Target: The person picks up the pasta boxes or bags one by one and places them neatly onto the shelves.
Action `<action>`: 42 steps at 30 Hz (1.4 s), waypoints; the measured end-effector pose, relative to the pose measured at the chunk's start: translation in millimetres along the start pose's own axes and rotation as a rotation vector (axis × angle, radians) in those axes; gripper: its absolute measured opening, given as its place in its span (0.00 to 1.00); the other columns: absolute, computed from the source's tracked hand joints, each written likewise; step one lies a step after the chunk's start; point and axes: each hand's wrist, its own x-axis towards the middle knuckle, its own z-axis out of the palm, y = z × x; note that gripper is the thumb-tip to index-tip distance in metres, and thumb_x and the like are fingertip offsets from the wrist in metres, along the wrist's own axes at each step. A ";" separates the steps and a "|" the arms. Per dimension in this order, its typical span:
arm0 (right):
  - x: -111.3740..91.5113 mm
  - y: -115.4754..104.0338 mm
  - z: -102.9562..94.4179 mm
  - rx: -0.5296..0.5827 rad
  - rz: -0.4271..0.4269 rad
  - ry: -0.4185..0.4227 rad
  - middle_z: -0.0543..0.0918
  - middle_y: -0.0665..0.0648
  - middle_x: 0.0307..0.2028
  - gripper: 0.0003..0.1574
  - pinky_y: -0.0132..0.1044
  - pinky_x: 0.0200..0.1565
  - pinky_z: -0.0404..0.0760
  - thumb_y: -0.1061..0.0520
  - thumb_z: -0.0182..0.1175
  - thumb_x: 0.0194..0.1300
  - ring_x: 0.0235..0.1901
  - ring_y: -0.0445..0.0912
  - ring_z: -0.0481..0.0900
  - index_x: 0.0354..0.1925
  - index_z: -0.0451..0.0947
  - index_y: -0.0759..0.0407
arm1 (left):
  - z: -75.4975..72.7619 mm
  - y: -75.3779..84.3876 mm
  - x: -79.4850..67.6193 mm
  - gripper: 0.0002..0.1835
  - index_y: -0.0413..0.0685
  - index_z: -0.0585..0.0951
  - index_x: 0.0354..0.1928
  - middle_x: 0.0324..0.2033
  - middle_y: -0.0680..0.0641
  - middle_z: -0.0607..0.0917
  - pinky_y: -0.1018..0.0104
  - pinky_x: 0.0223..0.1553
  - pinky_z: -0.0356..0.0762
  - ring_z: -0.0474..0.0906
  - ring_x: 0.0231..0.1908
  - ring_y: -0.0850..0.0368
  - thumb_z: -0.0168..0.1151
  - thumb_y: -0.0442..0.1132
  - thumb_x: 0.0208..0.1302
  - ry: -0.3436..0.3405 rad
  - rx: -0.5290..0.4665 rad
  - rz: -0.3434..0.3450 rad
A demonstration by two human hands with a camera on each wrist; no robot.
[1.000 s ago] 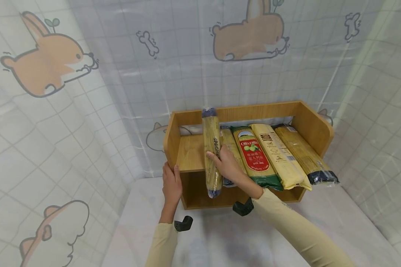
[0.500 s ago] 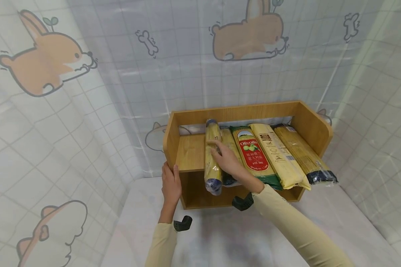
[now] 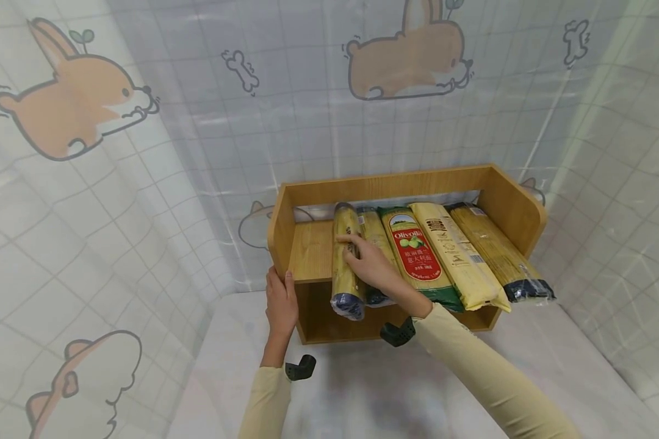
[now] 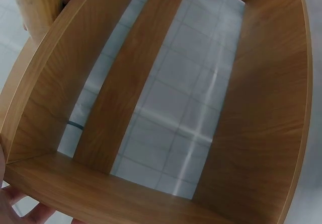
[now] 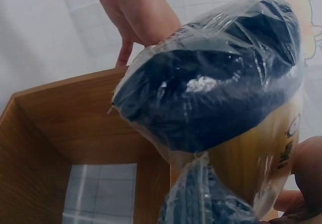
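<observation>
In the head view a packet of spaghetti [image 3: 345, 283] with a navy end lies on the upper board of a wooden shelf [image 3: 313, 247], its near end jutting past the front edge. My right hand [image 3: 374, 265] holds it from the right side, with the index finger across its top. The right wrist view has the packet's navy end [image 5: 216, 93] large in front, with part of my right hand [image 5: 308, 168] at its side. My left hand [image 3: 282, 302] grips the shelf's left side panel, thumb near the front edge. Its fingertips [image 4: 40, 213] show beyond the panel in the left wrist view.
Right of the held packet lie a navy-ended pasta packet [image 3: 376, 235], a green and red Olivoila packet [image 3: 417, 253], a cream packet [image 3: 461, 256] and a dark-ended packet [image 3: 500, 253]. Below is the shelf's lower compartment [image 3: 318, 320]. A white surface [image 3: 357, 390] spreads in front.
The spaghetti packet, tilted up at first, has come down flat onto the upper board and shifted slightly left at its near end. The left hand stays on the side panel.
</observation>
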 end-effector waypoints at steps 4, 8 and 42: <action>-1.0 -0.6 1.6 -0.047 -0.031 0.007 0.82 0.60 0.36 0.30 0.34 0.21 0.67 0.51 0.50 0.78 0.14 0.40 0.62 0.74 0.68 0.48 | -0.3 0.3 0.3 0.30 0.36 0.60 0.74 0.67 0.30 0.71 0.26 0.57 0.72 0.70 0.68 0.31 0.41 0.50 0.83 -0.005 0.007 -0.005; -1.0 -0.1 3.8 -0.091 -0.065 0.018 0.70 0.49 0.19 0.29 0.32 0.20 0.64 0.52 0.51 0.78 0.13 0.40 0.59 0.73 0.69 0.51 | -0.8 0.1 0.6 0.30 0.36 0.59 0.74 0.67 0.29 0.70 0.26 0.57 0.71 0.70 0.68 0.30 0.41 0.51 0.83 -0.008 0.011 -0.011; -11.9 6.5 20.8 -0.649 -0.353 -0.120 0.62 0.51 0.80 0.34 0.78 0.73 0.37 0.27 0.54 0.70 0.82 0.56 0.52 0.69 0.74 0.33 | -0.9 -0.8 1.5 0.30 0.37 0.59 0.74 0.66 0.29 0.71 0.25 0.56 0.72 0.72 0.66 0.30 0.40 0.52 0.83 -0.014 0.015 -0.023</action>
